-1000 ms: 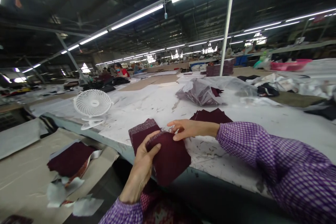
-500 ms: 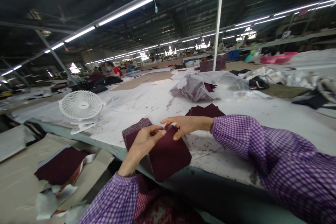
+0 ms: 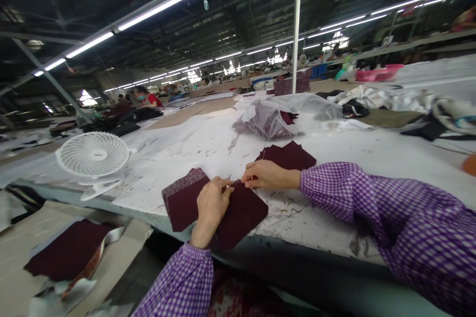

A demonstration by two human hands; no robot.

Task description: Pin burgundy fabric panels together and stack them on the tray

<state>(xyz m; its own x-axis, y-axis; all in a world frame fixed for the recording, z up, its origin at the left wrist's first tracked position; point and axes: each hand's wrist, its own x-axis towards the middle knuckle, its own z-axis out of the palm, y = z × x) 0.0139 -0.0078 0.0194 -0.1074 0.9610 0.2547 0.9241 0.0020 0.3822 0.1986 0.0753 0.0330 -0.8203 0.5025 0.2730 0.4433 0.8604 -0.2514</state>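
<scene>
At the table's front edge lies a maroon fabric piece [image 3: 243, 213], its near corner hanging over. My left hand [image 3: 213, 203] pinches its upper left edge between thumb and fingers. Close by, my right hand [image 3: 266, 175] has its fingertips closed on the upper corner of the same piece. Left of my left hand is a stack of maroon pieces [image 3: 182, 203] with a speckled strip along the top. Another pile of maroon pieces [image 3: 290, 155] sits just behind my right hand.
A white fan [image 3: 92, 156] stands at the table's left edge. Beyond the piles lies a clear plastic bag [image 3: 264, 121] with maroon cloth inside. Scraps [image 3: 70, 252] rest on a lower surface at left. A pole [image 3: 296, 29] rises behind; a person in red [image 3: 150, 100] is far off.
Both hands have closed their fingers on the upper edge of the maroon piece; before, the fingers were more spread above it. The view has swung slightly right.
</scene>
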